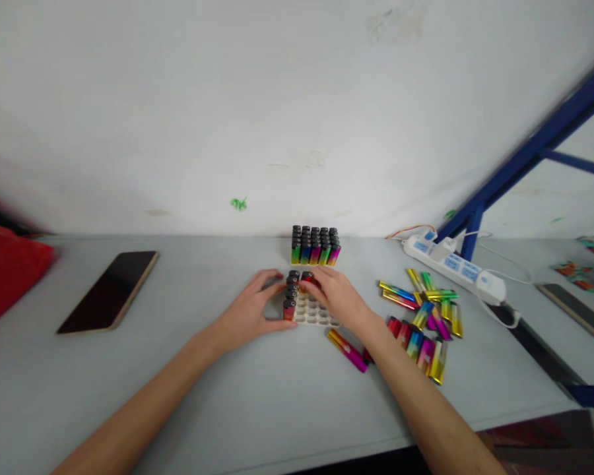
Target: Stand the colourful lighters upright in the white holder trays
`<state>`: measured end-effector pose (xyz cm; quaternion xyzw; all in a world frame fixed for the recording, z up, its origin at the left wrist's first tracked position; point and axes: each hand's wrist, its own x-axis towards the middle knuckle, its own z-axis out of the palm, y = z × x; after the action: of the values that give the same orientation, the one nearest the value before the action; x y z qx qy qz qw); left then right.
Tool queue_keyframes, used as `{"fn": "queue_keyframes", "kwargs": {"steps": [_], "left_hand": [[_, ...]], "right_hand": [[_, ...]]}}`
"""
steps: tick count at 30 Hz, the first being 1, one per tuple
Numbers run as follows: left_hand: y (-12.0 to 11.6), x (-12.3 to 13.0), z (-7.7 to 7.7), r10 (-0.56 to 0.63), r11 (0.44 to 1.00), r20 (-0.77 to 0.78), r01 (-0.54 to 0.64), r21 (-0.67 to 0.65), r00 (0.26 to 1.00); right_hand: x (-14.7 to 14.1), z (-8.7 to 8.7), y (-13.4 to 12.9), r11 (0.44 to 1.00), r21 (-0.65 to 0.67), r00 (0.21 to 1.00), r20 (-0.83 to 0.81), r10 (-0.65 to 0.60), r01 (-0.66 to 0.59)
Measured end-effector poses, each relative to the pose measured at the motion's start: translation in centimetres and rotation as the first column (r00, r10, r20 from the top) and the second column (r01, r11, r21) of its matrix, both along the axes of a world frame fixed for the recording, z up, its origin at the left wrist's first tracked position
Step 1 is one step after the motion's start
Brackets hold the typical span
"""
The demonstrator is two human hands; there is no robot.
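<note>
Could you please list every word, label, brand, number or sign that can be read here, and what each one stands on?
No text can be read in this view.
Lighters: any print is too small and blurred to read.
Power strip: pale marks on its blue panels, too small to read.
Green mark on the wall: no legible letters.

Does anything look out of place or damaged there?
One yellow-and-purple lighter lies alone in front of the white tray, apart from the jumbled lighters at right. The wall looks worn, with a patchy scuff high up and a green mark lower down. No spill visible.
</note>
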<state>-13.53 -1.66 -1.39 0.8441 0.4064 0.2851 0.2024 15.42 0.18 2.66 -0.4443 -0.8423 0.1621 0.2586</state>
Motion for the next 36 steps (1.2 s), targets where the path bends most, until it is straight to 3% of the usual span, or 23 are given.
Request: {"fn": "queue_keyframes", "kwargs": {"steps": [6,10,12,15,19,23,26,31,36], "left_hand": [[0.1,0.1,-0.1,0.000,1.000,-0.018,0.001,0.016,1.000],[0.1,0.2,-0.1,0.000,1.000,-0.007,0.000,0.019,1.000],[0.1,0.3,-0.1,0.005,1.000,0.000,-0.005,0.011,1.000],[0.1,0.5,0.0,0.009,1.000,0.008,-0.009,-0.011,1.000],[0.2,0.5,0.1,0.014,1.000,0.007,-0.013,-0.021,1.000],[0.2,0.4,0.0,0.021,1.000,0.003,-0.021,-0.007,1.000],[0.3,0.4,0.0,0.017,1.000,0.006,-0.017,0.006,1.000],[0.5,0.4,-0.2,0.018,1.000,0.008,-0.018,0.021,1.000],[0.4,0.2,-0.6,0.024,0.999,-0.023,-0.023,0.039,0.999]], "right_hand": [[1.4,2.2,-1.1,0.999,-0.018,0.999,-0.015,-0.031,0.031],[4.7,3.5,-5.9,0.989,-0.063,0.991,0.001,-0.134,0.134],[6.0,2.7,-9.3,0.983,-0.053,0.981,0.097,-0.168,0.173],[6.9,0.4,-13.7,0.962,0.051,0.932,0.241,-0.272,0.268],[6.8,-1.1,-15.6,0.962,0.059,0.923,0.270,-0.273,0.267],[7.3,1.0,-13.9,0.955,-0.143,0.962,0.130,-0.241,0.259],[7.9,3.0,-10.9,0.931,-0.291,0.961,-0.098,-0.257,0.219],[6.9,4.6,-4.2,0.933,-0.348,0.829,-0.491,-0.268,0.095],[4.1,4.0,-0.2,0.901,-0.430,0.690,-0.668,-0.280,-0.051]]}}
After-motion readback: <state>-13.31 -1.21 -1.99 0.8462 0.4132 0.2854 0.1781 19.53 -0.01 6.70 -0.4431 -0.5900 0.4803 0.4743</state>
